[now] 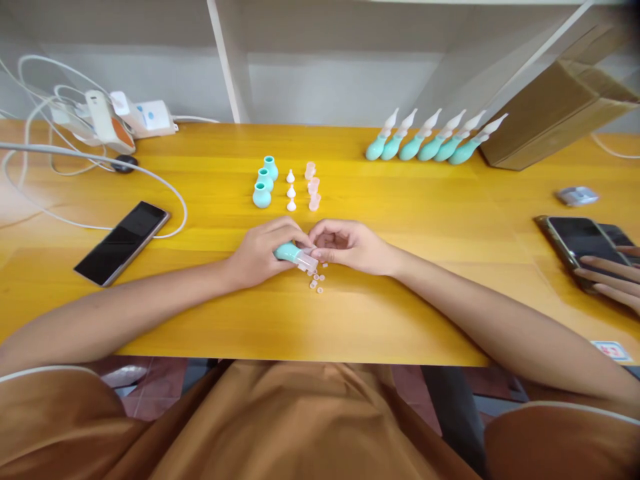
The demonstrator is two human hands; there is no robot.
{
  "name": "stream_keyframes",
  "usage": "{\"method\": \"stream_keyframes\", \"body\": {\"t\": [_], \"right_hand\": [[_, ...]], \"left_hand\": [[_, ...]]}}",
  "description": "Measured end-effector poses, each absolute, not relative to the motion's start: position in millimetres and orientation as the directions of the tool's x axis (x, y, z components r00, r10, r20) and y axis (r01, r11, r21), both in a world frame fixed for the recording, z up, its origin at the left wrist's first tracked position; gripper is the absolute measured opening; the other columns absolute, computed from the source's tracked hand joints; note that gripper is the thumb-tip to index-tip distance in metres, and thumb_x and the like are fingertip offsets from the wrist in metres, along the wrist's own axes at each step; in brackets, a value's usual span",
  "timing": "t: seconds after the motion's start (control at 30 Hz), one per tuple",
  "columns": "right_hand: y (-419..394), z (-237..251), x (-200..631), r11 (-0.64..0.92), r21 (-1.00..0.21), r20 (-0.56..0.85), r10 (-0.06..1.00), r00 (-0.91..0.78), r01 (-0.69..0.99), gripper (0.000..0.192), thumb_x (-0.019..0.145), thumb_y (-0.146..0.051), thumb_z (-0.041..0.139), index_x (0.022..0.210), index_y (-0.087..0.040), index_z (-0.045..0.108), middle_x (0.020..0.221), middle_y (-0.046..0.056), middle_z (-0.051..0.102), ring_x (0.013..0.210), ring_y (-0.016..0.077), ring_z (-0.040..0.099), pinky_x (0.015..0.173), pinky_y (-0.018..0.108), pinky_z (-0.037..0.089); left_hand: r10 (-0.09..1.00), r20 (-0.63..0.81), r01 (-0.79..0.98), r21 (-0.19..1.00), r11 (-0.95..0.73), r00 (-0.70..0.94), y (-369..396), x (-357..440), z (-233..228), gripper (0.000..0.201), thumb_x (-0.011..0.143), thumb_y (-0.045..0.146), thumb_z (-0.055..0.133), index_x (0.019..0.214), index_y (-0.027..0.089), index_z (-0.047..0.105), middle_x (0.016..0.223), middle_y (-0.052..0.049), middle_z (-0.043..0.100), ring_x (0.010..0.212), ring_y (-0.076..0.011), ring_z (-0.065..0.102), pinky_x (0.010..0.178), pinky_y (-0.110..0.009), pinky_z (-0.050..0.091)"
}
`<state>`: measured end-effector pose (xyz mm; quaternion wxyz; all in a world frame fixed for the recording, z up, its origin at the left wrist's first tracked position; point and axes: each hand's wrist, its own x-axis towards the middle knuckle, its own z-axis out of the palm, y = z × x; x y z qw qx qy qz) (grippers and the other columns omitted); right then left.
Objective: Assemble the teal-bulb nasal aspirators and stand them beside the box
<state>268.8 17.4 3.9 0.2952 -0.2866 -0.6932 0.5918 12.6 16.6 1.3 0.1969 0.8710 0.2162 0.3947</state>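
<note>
Here, both forearms stretch forward over the near edge of the glossy yellow wooden table point(430, 220) and the hands meet near its middle. The left hand point(263, 252) lies curled, knuckles up, its fingers wrapped around the rounded teal bulb of a nasal aspirator point(295, 255) that lies tilted just above the tabletop. The right hand point(347, 245) is cupped palm-inward, its fingertips pinching the aspirator's clear plastic cap end. Just beneath the hands, a scatter of tiny pale pink rings point(317, 280) lies on the wood.

Toward the far edge sit three squat teal bulbs point(263, 182) in a column, beside them three small white cone tips point(291, 191) and three translucent pink caps point(313, 185). Further right, near the far edge, six assembled aspirators point(435, 139) lean in a neat row, teal bodies with whitish pointed tips, next to a brown cardboard box point(555, 113). A black smartphone point(123, 242) lies flat toward the left edge. At the right edge, another person's fingers point(607, 283) rest on a second phone point(580, 243).
</note>
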Motion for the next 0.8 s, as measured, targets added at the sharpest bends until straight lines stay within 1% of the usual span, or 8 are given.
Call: {"method": "stream_keyframes", "body": {"t": [0.1, 0.2, 0.33, 0.43, 0.53, 0.67, 0.73, 0.8], "right_hand": [[25, -2, 271, 0.227, -0.969, 0.124, 0.786, -0.606, 0.096, 0.036, 0.096, -0.050, 0.084, 0.116, -0.021, 0.074, 0.099, 0.005, 0.073, 0.084, 0.0165, 0.065, 0.073, 0.029, 0.056], [33, -4, 272, 0.378, -0.904, 0.229, 0.822, -0.521, 0.198, 0.025, 0.097, -0.045, 0.080, 0.109, -0.023, 0.078, 0.110, 0.008, 0.072, 0.093, 0.0195, 0.066, 0.070, 0.029, 0.054], [36, 4, 265, 0.577, -0.759, 0.415, 0.787, -0.456, 0.303, 0.014, 0.099, -0.036, 0.076, 0.105, -0.024, 0.081, 0.117, 0.011, 0.069, 0.107, 0.0251, 0.065, 0.073, 0.033, 0.054], [39, 12, 257, 0.631, -0.684, 0.504, 0.771, -0.389, 0.366, 0.012, 0.099, -0.031, 0.074, 0.106, -0.025, 0.082, 0.114, 0.011, 0.067, 0.103, 0.0249, 0.064, 0.073, 0.034, 0.051], [46, 19, 249, 0.617, -0.687, 0.488, 0.783, -0.386, 0.384, 0.010, 0.100, -0.030, 0.073, 0.105, -0.023, 0.079, 0.109, 0.009, 0.070, 0.091, 0.0212, 0.065, 0.071, 0.033, 0.051], [56, 20, 239, 0.603, -0.676, 0.443, 0.792, -0.420, 0.423, 0.008, 0.103, -0.029, 0.069, 0.105, -0.022, 0.072, 0.108, 0.007, 0.076, 0.080, 0.0173, 0.064, 0.077, 0.033, 0.053], [60, 17, 235, 0.611, -0.640, 0.412, 0.785, -0.463, 0.466, 0.007, 0.105, -0.027, 0.067, 0.105, -0.021, 0.070, 0.106, 0.007, 0.076, 0.079, 0.0180, 0.065, 0.079, 0.034, 0.052], [63, 11, 232, 0.634, -0.586, 0.353, 0.760, -0.546, 0.504, 0.008, 0.107, -0.026, 0.064, 0.105, -0.020, 0.069, 0.107, 0.010, 0.075, 0.084, 0.0208, 0.066, 0.082, 0.035, 0.051]], "left_hand": [[0.600, 0.568, 0.275, 0.556, -0.784, 0.564, 17, 12, 2, 0.024, 0.097, 0.036, 0.087, 0.114, 0.024, 0.074, 0.100, -0.002, 0.078, 0.088, -0.0182, 0.073, 0.083, -0.031, 0.056], [0.656, 0.572, 0.303, 0.594, -0.745, 0.492, 18, 12, 2, 0.023, 0.095, 0.033, 0.085, 0.111, 0.023, 0.071, 0.101, -0.003, 0.078, 0.087, -0.0180, 0.071, 0.084, -0.032, 0.056], [0.710, 0.612, 0.293, 0.648, -0.703, 0.348, 16, 13, 4, 0.020, 0.093, 0.033, 0.081, 0.104, 0.022, 0.068, 0.099, -0.003, 0.076, 0.083, -0.0171, 0.067, 0.079, -0.031, 0.055], [0.719, 0.638, 0.267, 0.668, -0.695, 0.277, 14, 13, 5, 0.016, 0.093, 0.031, 0.077, 0.100, 0.022, 0.066, 0.094, -0.002, 0.074, 0.079, -0.0157, 0.064, 0.076, -0.031, 0.054], [0.695, 0.680, 0.223, 0.658, -0.719, 0.232, 14, 15, 5, 0.014, 0.092, 0.027, 0.077, 0.097, 0.022, 0.064, 0.089, 0.000, 0.072, 0.075, -0.0142, 0.061, 0.072, -0.030, 0.052], [0.699, 0.685, 0.232, 0.659, -0.715, 0.208, 15, 15, 4, 0.015, 0.093, 0.029, 0.077, 0.097, 0.022, 0.063, 0.089, 0.000, 0.071, 0.076, -0.0148, 0.060, 0.072, -0.031, 0.051], [0.704, 0.681, 0.236, 0.663, -0.710, 0.202, 16, 16, 4, 0.017, 0.094, 0.031, 0.077, 0.097, 0.022, 0.063, 0.089, 0.000, 0.070, 0.076, -0.0149, 0.060, 0.073, -0.032, 0.051], [0.702, 0.686, 0.229, 0.664, -0.712, 0.192, 16, 16, 4, 0.018, 0.096, 0.031, 0.077, 0.097, 0.023, 0.062, 0.087, 0.001, 0.068, 0.076, -0.0145, 0.059, 0.073, -0.031, 0.051]]}}
